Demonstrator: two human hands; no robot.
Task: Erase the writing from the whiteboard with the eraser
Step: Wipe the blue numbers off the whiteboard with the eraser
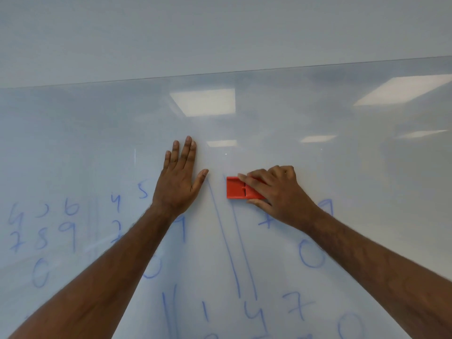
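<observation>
The right hand (276,192) pinches the flat red plastic eraser (238,188), long axis 9-to-3, against the glossy whiteboard (269,123); blue writing (234,241) runs toward 6. The left hand (178,179) lies flat, fingers together.

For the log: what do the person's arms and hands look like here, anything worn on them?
Both forearms are bare as far as the frame shows: no sleeves in view. The left hand and right hand carry no gloves, and no rings, watch or bracelets are visible on the fingers or wrists. Fine hair shows along both forearms. The fingernails look short and unpainted.
</observation>
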